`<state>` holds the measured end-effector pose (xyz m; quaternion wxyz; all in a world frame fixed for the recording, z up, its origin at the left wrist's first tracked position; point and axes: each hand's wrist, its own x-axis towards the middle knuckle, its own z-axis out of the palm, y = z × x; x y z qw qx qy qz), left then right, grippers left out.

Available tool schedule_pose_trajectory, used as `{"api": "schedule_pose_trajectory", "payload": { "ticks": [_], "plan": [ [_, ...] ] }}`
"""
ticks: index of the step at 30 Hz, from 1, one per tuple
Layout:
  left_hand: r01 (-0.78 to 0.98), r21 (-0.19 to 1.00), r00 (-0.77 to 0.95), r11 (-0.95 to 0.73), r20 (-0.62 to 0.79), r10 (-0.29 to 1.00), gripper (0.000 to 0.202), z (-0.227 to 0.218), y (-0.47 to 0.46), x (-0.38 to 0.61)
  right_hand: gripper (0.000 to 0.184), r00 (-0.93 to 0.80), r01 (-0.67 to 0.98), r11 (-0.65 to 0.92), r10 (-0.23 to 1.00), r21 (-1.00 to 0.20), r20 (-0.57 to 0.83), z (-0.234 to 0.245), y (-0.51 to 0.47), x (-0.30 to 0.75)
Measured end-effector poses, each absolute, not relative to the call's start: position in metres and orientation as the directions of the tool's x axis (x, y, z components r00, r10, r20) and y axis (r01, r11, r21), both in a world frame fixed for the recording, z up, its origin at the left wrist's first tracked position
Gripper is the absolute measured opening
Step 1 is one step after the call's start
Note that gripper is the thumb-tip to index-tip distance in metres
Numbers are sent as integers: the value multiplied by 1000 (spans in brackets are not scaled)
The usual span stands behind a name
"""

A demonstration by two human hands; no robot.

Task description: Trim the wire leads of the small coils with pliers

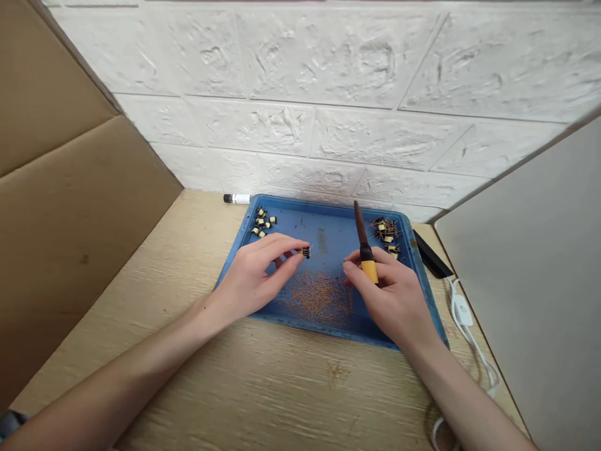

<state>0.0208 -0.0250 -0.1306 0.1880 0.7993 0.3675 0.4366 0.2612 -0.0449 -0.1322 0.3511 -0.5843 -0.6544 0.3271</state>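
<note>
Component (307, 252) in left hand (258, 269), tool (365, 248), perhaps bladed, in right hand (398, 293)

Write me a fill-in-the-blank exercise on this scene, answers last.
1. The left hand pinches a small component over a ____ tray.
2. The right hand holds a pointed tool, coloured ____ just below its black collar.
3. The small white tube beside the tray has a ____ cap.

Missing words: blue; yellow; black.
</note>
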Motion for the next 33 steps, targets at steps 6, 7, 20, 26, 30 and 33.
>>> {"api": "schedule_pose_trajectory", "payload": {
  "ticks": [6, 7, 20, 26, 30, 33],
  "plan": [
    [389, 651, 362, -651, 542, 758, 19, -132, -25, 20, 26, -71, 622, 195, 979, -759, 193, -134, -42, 261],
    [384, 664, 360, -642, 532, 766, 19, -132, -25, 20, 25, -79, 630, 211, 975, -748, 209, -134, -42, 261],
    [-52, 999, 392, 16, 6, 920, 6, -116, -25, 23, 33, -158, 633, 400, 905, -663, 395, -124, -45, 247],
    [-390, 722, 618, 571, -255, 744, 26, -118, -31, 27, 31, -169, 603, 438, 887, -667, 429, -123, -44, 246],
    [-369, 667, 660, 647, -303, 688, 29, -121, -35, 28, 31, -188, 585, 467, 873, -663, 450, -122, -46, 246],
    [-361, 669, 652, 649, -316, 689, 39, -120, -36, 27, 33, -201, 578, 476, 870, -662, 450, -122, -47, 246]
  ]
}}
